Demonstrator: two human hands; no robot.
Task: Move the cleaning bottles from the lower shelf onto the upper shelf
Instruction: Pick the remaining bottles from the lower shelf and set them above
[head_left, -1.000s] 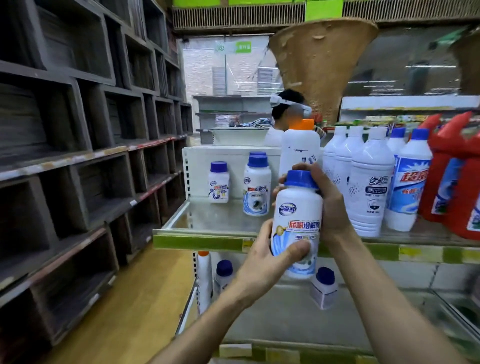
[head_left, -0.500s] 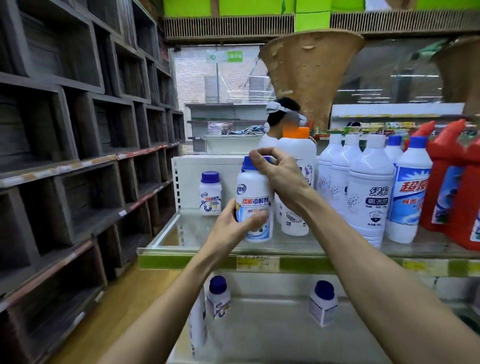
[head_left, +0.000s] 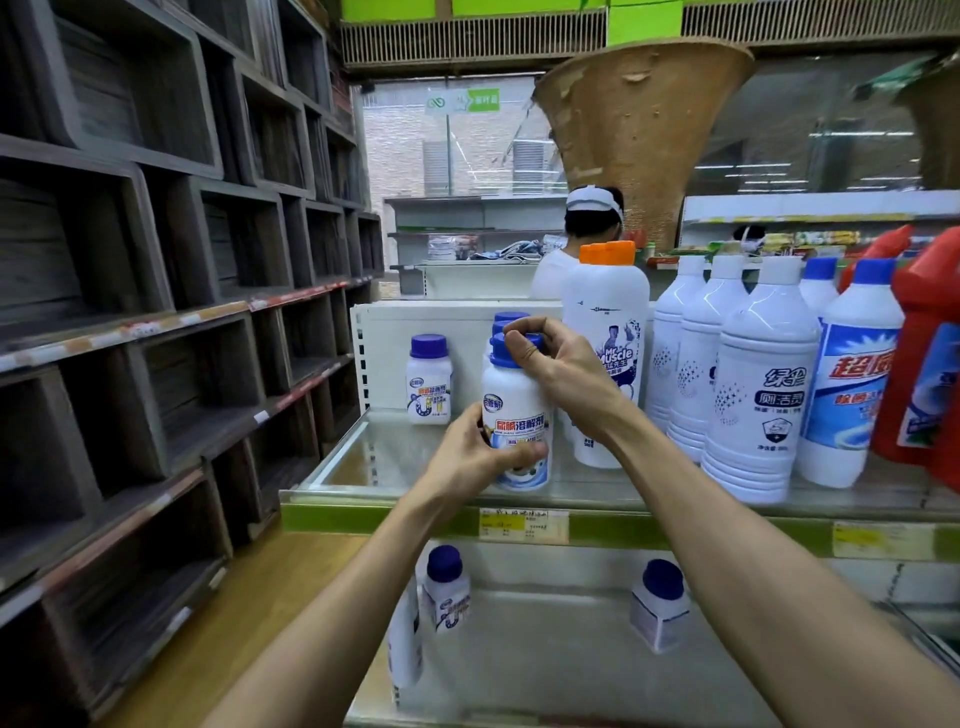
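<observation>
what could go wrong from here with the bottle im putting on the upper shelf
1. The bottle is near the front lip of the upper shelf; let go crooked, it may tip off.
2. Another blue-capped bottle is right behind it; pushing back may knock that one over.
3. The right grip, pinching the cap, is close to the orange-capped bottle; pulling out may bump it.

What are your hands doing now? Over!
Left hand grips bottle body. Right hand pinches its cap. Bottle upright on upper shelf. Another blue-capped bottle right behind.
</observation>
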